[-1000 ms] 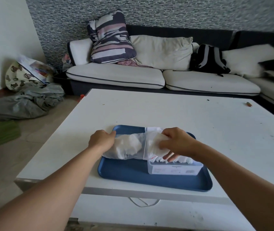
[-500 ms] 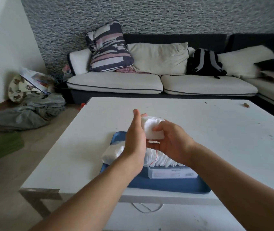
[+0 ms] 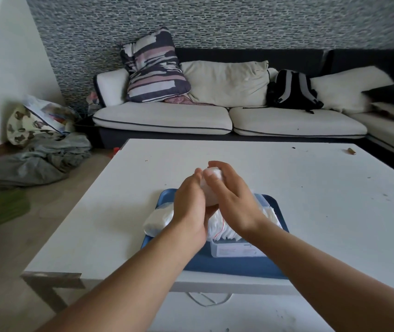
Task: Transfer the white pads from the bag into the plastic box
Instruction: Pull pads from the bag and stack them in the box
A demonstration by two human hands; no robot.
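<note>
- Since half a second ago, drawn closer together: left hand and right hand, now pressed palm to palm around a stack of white pads, with less of the stack showing.
- Head view, centre of frame: held above the blue tray, both hands cupped against the stack, fingers fairly straight, fingertips nearly meeting at the top.
- Below the hands: clear plastic box on the tray, already full of white pads standing on edge.
- Left of the box, lying on the tray: plastic bag, pads visible inside, partly hidden by the left wrist.
- Under the tray: white desk.
- Upper half of frame: sofa with a striped cushion and a black backpack.
</note>
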